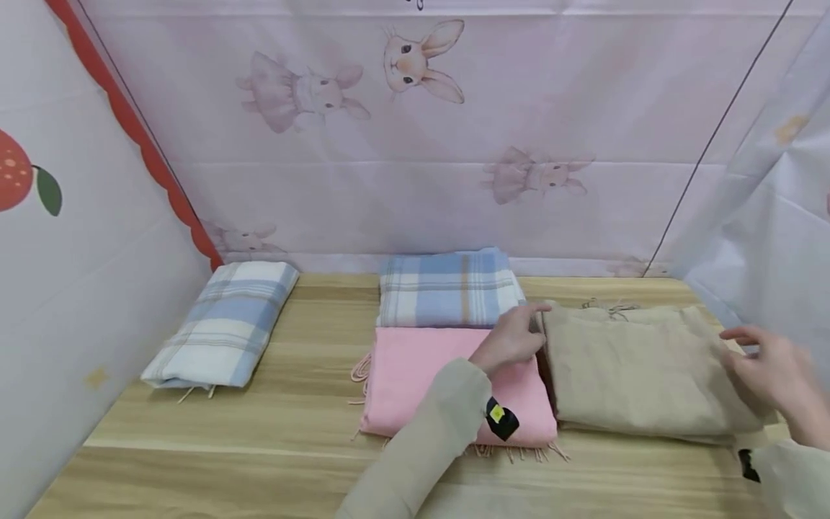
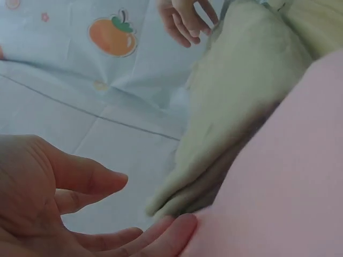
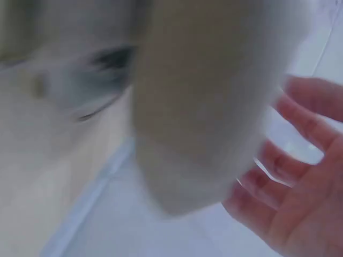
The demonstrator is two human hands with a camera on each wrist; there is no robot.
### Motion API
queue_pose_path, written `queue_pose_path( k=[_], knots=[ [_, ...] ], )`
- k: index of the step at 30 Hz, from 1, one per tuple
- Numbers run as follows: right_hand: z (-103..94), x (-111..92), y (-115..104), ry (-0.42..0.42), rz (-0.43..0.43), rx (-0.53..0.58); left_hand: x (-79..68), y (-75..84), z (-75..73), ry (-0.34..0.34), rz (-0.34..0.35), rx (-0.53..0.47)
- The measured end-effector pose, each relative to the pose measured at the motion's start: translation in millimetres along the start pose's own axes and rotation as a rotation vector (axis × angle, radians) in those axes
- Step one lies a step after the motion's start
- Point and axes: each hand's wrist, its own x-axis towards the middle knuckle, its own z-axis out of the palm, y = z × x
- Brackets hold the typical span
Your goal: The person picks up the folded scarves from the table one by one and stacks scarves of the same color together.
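Observation:
A folded beige scarf (image 1: 648, 367) with dark fringe at its far edge lies on the right of the table. My left hand (image 1: 512, 339) is at its left edge, above a folded pink scarf (image 1: 421, 367). In the left wrist view the left thumb (image 2: 102, 179) stands apart from the fingers, with nothing between them; the fingertips are right at the pink cloth. At the beige scarf's right edge is my right hand (image 1: 774, 367), its fingers loosely spread beside the cloth. The right wrist view shows those fingers (image 3: 278, 166) uncurled next to the blurred beige fabric.
Behind the pink scarf lies a folded blue and white plaid scarf (image 1: 447, 288). Another plaid scarf (image 1: 227, 324) sits at the left by the side wall. A rabbit-print sheet (image 1: 415, 209) hangs behind the wooden table (image 1: 259, 454), and further sheets close both sides.

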Motion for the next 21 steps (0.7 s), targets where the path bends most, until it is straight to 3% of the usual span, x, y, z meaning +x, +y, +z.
queue_pose_path(
  k=[4,7,12,21],
  knots=[
    [-4.1,9.7,-28.0,0.004,0.009,-0.013,-8.5,-6.2,-24.0,0.035,0.058,0.031],
    [-1.3,19.4,-48.2,0.001,-0.067,0.011,-16.1,-12.0,-40.2,0.052,0.078,0.069],
    [6.5,34.3,-77.2,-0.041,-0.166,0.14,-27.4,-22.6,-62.6,0.073,0.049,0.076],
    [19.3,49.6,-123.2,-0.13,-0.192,0.316,-46.9,-35.8,-94.6,0.131,0.024,0.031]
  ],
)
